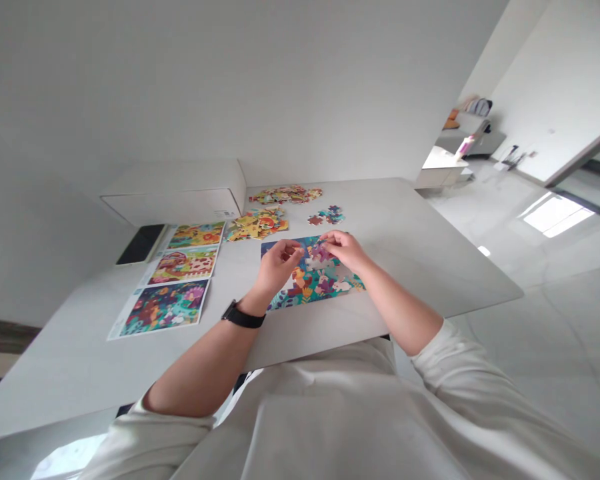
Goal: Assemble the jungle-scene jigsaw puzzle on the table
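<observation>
A partly assembled jigsaw puzzle lies on the table in front of me, showing rabbits, plants and a dark blue sky, with pale gaps near its middle. Over its upper right part, my right hand pinches a purple puzzle piece; the fingertips partly cover it. My left hand, with a black watch on the wrist, hovers at the puzzle's left side. Its fingers are curled with thumb and forefinger close together, and whatever they may hold is too small to make out. Several loose blue and brown pieces lie beyond the puzzle.
Heaps of yellow pieces and red-yellow pieces lie toward the wall. Printed reference pictures are at the left, beside a black phone. A white box stands behind them. The table's right edge borders the floor.
</observation>
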{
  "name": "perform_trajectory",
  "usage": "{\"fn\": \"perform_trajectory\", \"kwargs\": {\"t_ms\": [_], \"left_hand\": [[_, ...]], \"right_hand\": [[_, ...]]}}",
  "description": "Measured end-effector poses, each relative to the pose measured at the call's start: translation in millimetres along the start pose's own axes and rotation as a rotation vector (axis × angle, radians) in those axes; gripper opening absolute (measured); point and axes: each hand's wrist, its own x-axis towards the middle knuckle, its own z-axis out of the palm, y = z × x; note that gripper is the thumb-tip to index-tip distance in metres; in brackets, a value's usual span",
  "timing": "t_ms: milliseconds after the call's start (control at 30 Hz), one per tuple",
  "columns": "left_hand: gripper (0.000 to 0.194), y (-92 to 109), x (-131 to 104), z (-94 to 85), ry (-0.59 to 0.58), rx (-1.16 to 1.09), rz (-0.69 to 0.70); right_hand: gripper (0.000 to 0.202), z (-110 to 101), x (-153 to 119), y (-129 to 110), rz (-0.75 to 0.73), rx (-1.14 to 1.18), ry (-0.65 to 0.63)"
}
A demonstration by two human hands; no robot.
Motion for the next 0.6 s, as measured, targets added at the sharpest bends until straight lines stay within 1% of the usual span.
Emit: {"fn": "perform_trajectory", "kwargs": {"t_ms": [67, 133, 267, 333, 467, 600], "left_hand": [[0.046, -1.3, 0.8, 0.4, -0.005, 0.068, -0.02], [0.048, 0.0, 0.5, 1.2, -0.034, 0.122, -0.034], [0.051, 5.0, -2.1, 3.6, -0.116, 0.161, -0.05], [0.051, 5.4, -2.9, 4.4, -0.133, 0.159, -0.059], [0.049, 3.2, -3.0, 4.9, -0.132, 0.069, -0.085], [0.047, 6.5, -4.2, 6.8, -0.092, -0.093, -0.157]], "right_hand": [[0.035, -0.4, -1.4, -0.4, -0.055, -0.03, -0.036], [0.035, -1.8, -2.6, -1.4, -0.088, -0.047, -0.054], [0.032, -1.7, -3.5, -1.5, -0.112, -0.071, -0.087], [0.032, -0.4, -4.0, -1.9, -0.106, -0.077, -0.115], [0.033, -0.6, -5.6, -6.6, -0.097, -0.07, -0.136], [0.036, -9.1, -5.9, -13.4, -0.03, -0.042, -0.077]]}}
